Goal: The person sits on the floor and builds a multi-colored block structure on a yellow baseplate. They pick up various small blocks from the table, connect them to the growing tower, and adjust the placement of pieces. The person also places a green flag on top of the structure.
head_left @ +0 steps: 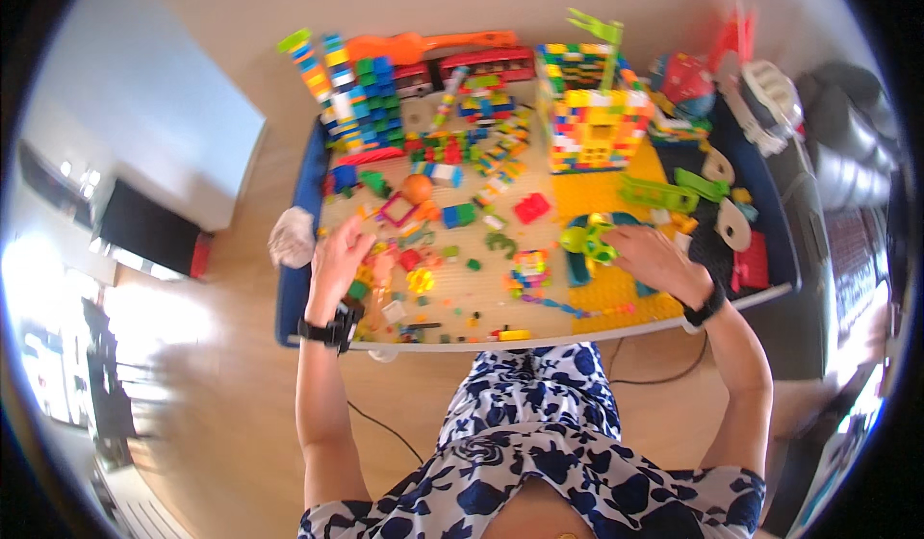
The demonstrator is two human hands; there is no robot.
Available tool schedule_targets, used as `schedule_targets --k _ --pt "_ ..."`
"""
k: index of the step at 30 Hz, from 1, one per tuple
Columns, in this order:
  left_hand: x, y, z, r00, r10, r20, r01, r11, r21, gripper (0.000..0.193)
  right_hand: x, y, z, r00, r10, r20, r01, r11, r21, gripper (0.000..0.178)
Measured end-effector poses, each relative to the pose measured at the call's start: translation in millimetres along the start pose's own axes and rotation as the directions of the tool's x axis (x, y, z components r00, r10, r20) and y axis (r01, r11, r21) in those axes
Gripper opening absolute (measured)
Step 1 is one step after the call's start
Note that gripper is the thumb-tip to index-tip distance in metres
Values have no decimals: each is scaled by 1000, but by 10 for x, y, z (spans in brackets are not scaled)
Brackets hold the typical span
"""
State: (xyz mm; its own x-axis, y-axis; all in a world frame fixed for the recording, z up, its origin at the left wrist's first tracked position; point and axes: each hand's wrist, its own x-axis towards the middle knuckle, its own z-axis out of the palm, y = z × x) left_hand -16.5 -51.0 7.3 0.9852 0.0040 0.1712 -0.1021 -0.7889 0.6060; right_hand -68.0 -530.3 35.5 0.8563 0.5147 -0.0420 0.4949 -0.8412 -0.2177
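My right hand (658,259) reaches in over the table's right half, its fingers closed on a yellow-green toy (589,239) with rounded parts. A dark teal piece (577,268) lies right beside that toy. Over the left side of the table is my left hand (337,262), its fingers slightly apart and nothing visible in them. Close to it are an orange ball (416,189), a purple square frame (398,210) and a yellow flower-shaped piece (421,280). Between the hands lie a red brick (531,208) and a small multicoloured block build (529,269).
The play table (298,221) has a raised blue rim. At its back stand tall brick towers (339,87), an orange toy guitar (404,48), a red toy bus (486,64) and a brick house (599,127). Green track pieces (658,193) lie at right. A white crumpled cloth (292,238) hangs at the left edge.
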Motion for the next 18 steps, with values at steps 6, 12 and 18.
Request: schedule_targets --k 6,12,18 --pt "267 -696 -797 927 -200 -318 324 854 407 75 -39 -487 -38 998 -65 3 64 988 142 35" --pt "402 -1067 -617 970 -209 -127 243 882 405 60 18 -608 46 982 -185 -30 188 973 136 31" --pt "528 -1425 -633 914 -251 -319 378 814 441 30 110 -788 -95 981 -194 -4 193 973 124 30"
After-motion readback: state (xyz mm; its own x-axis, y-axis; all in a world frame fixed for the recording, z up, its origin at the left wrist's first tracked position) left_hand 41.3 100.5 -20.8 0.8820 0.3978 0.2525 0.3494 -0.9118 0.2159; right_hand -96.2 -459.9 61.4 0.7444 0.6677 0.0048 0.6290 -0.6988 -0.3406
